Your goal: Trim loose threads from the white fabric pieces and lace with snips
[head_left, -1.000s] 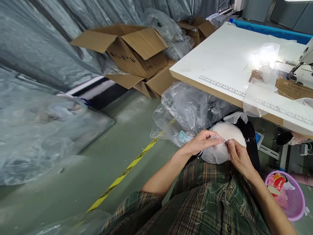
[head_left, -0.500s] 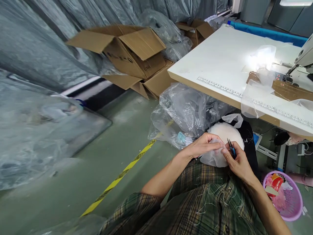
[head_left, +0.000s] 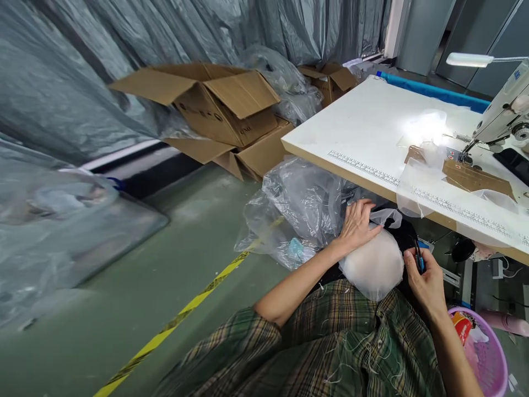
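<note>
A rounded pile of sheer white fabric pieces (head_left: 374, 264) lies across the lap. My left hand (head_left: 359, 225) reaches over its far left edge, fingers stretched out and apart, with the thumb at the fabric. Beyond the pile, a loose sheer strip (head_left: 390, 216) curls up beside my left hand. To the right of the pile, my right hand (head_left: 427, 278) is closed around small thread snips (head_left: 420, 259) with dark blades and blue on the grip. The blades point up and away from me.
A white sewing table (head_left: 343, 124) with a sewing machine (head_left: 496, 107) stands ahead on the right. Clear plastic bags (head_left: 303, 193) bulge under its edge. Open cardboard boxes (head_left: 223, 105) are stacked behind. A pink basket (head_left: 491, 353) of scraps sits low right.
My left hand has let go of the sheer piece both hands were working on and moved to the pile's far edge. My right hand, with the snips, has moved right, away from the fabric.
</note>
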`<state>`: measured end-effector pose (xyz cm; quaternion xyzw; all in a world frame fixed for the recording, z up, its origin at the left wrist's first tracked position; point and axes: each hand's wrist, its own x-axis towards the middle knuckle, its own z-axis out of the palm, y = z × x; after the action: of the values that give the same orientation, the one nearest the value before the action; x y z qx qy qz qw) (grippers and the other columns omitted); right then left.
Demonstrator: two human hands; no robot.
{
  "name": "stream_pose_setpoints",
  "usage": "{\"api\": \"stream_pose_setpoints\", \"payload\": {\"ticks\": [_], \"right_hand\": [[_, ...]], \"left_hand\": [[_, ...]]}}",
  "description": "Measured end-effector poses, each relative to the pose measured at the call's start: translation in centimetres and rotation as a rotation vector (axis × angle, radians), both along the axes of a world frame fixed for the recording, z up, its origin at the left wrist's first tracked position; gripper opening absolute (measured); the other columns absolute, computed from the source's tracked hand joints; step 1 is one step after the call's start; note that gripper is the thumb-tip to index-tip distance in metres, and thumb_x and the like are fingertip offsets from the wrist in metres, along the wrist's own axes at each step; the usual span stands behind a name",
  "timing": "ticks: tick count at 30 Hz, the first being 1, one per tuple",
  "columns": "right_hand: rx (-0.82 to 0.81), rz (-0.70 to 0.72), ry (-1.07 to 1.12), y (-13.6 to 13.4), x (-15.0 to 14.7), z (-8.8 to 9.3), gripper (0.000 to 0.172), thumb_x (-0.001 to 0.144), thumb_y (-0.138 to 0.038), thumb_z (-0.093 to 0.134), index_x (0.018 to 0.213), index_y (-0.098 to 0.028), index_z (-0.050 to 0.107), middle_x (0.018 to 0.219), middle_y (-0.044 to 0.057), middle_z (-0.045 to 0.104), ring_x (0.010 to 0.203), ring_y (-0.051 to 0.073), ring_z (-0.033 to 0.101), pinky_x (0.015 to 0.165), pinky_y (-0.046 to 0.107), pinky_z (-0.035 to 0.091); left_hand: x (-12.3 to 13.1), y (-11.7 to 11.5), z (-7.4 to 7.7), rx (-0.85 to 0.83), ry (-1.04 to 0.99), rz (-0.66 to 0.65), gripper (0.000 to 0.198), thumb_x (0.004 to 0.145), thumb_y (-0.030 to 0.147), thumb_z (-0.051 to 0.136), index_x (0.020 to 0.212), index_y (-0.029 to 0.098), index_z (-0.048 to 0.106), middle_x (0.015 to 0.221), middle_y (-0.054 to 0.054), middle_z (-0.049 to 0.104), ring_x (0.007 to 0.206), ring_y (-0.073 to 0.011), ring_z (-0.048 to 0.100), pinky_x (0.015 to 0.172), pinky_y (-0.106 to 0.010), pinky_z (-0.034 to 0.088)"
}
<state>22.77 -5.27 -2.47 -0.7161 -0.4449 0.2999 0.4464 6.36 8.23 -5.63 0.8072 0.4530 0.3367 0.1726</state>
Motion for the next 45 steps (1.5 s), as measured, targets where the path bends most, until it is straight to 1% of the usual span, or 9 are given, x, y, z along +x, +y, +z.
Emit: {"api": "stream_pose_setpoints", "payload": {"ticks": [5, 10, 14, 17, 21, 26, 32, 39, 45], "right_hand": [[-0.004, 0.075, 0.165, 2.6, -2.3, 1.5, 0.064, 0.073, -0.067, 0.066, 0.108, -0.013, 0.069, 0.093, 0.009, 0.073, 0.051, 0.013, 0.057, 0.046, 0.028, 0.049], [0.069, 0.147, 0.167, 3.9, -4.5, 3.1, 0.045, 0.077, -0.06, 0.065, 0.079, -0.015, 0.069, 0.056, -0.002, 0.057, 0.043, 0.011, 0.051, 0.04, 0.024, 0.043], [0.155, 0.383, 0.119, 2.0, -6.1, 4.5, 0.034, 0.089, -0.045, 0.055, 0.074, -0.017, 0.069, 0.054, -0.002, 0.056, 0.044, 0.01, 0.047, 0.045, 0.022, 0.042], [0.174, 0.571, 0.127, 0.0, -6.8, 5.0, 0.028, 0.091, -0.036, 0.054, 0.078, -0.018, 0.071, 0.062, 0.0, 0.063, 0.049, 0.01, 0.049, 0.049, 0.022, 0.043], [0.15, 0.664, 0.119, -1.4, -6.9, 4.7, 0.024, 0.089, -0.03, 0.054, 0.081, -0.018, 0.074, 0.062, -0.001, 0.063, 0.05, 0.01, 0.05, 0.053, 0.022, 0.044], [0.111, 0.573, 0.068, -1.5, -5.8, 3.7, 0.029, 0.09, -0.036, 0.053, 0.082, -0.017, 0.075, 0.061, -0.001, 0.062, 0.05, 0.011, 0.047, 0.05, 0.021, 0.041], [-0.005, 0.563, 0.069, -1.3, -4.5, 2.5, 0.041, 0.092, -0.052, 0.05, 0.08, -0.017, 0.069, 0.059, -0.001, 0.056, 0.052, 0.012, 0.045, 0.048, 0.023, 0.037], [-0.129, 0.523, 0.123, -0.5, -4.6, 0.7, 0.059, 0.095, -0.068, 0.028, 0.062, -0.022, 0.043, 0.053, -0.002, 0.043, 0.052, 0.013, 0.038, 0.047, 0.026, 0.032], [-0.086, 0.629, 0.098, 0.9, -5.1, 0.6, 0.056, 0.094, -0.068, 0.032, 0.064, -0.022, 0.045, 0.057, -0.004, 0.038, 0.054, 0.012, 0.034, 0.05, 0.026, 0.03]], "left_hand": [[-0.4, -1.7, 0.9, 0.077, 0.002, -0.092, 0.017, 0.092, 0.02, 0.047, 0.088, 0.02, 0.064, 0.102, -0.01, 0.071, 0.098, -0.0233, 0.065, 0.107, -0.051, 0.033], [-3.7, -5.3, 3.1, 0.003, -0.102, -0.285, 0.01, 0.083, 0.031, 0.06, 0.084, 0.023, 0.068, 0.092, -0.006, 0.073, 0.087, -0.0226, 0.065, 0.109, -0.053, 0.032], [-6.2, -5.9, 4.8, 0.001, -0.338, -0.237, 0.043, 0.082, 0.054, 0.058, 0.104, 0.019, 0.068, 0.114, -0.015, 0.067, 0.107, -0.029, 0.06, 0.103, -0.051, 0.041], [-7.0, -5.1, 5.7, -0.226, -0.393, -0.342, 0.059, 0.089, 0.066, 0.041, 0.109, 0.017, 0.068, 0.123, -0.016, 0.063, 0.115, -0.0299, 0.057, 0.102, -0.047, 0.042], [-6.7, -5.0, 5.7, -0.653, -0.471, -0.625, 0.066, 0.081, 0.078, 0.046, 0.08, 0.014, 0.066, 0.1, -0.013, 0.068, 0.097, -0.0267, 0.063, 0.09, -0.04, 0.047], [-6.5, -6.3, 5.8, -1.017, -0.635, -0.452, 0.056, 0.066, 0.061, 0.078, 0.06, 0.016, 0.045, 0.068, 0.0, 0.059, 0.063, -0.0106, 0.055, 0.061, -0.024, 0.042], [-7.1, -7.0, 5.9, -1.218, -0.676, -0.262, 0.052, 0.06, 0.042, 0.089, 0.093, 0.012, 0.064, 0.065, 0.003, 0.062, 0.058, -0.0079, 0.054, 0.057, -0.022, 0.04], [-7.4, -7.0, 4.5, -1.179, -0.572, -0.252, 0.036, 0.067, 0.042, 0.083, 0.087, 0.013, 0.076, 0.077, -0.002, 0.072, 0.068, -0.0099, 0.059, 0.062, -0.021, 0.045], [-7.4, -6.9, 5.0, -1.099, -0.485, -0.293, 0.027, 0.071, 0.038, 0.079, 0.085, 0.014, 0.078, 0.08, -0.003, 0.075, 0.071, -0.0117, 0.062, 0.064, -0.021, 0.047]]}}
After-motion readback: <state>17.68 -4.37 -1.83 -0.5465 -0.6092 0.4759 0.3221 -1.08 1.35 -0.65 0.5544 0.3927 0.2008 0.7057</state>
